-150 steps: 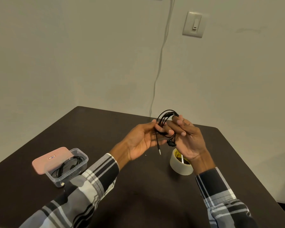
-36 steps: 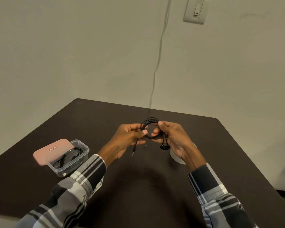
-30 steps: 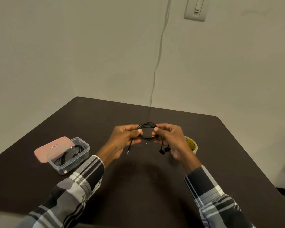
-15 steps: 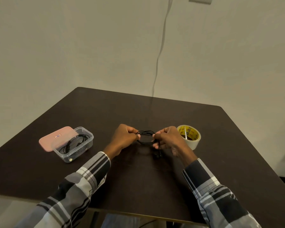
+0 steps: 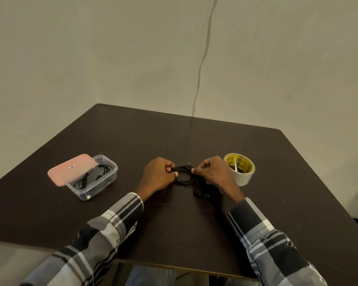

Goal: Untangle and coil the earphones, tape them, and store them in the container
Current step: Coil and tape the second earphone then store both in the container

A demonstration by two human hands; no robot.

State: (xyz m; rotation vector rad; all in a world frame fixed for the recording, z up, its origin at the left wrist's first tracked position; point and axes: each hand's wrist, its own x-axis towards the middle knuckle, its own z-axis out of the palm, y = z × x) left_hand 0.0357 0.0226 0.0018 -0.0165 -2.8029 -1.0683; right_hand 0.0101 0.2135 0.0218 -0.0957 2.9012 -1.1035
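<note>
The black earphones [image 5: 183, 174] lie coiled on the dark desk [image 5: 194, 219], buds trailing toward the near edge. The left hand [image 5: 158, 176] pinches the coil's left side; the right hand [image 5: 212, 172] pinches its right side, its grip partly hiding the cable. A tape roll [image 5: 240, 168] stands just beside the right hand. Well to the left sits a clear container [image 5: 92, 178] holding more cable, its pink lid [image 5: 69, 168] half covering it.

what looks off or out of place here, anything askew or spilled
Only the pink lid looks askew: it sits slid partway off the clear container, leaving it open with a black cable inside. Nothing is spilled or damaged. Both hands, left and right, pinch the coiled earphones beside the tape roll.
</note>
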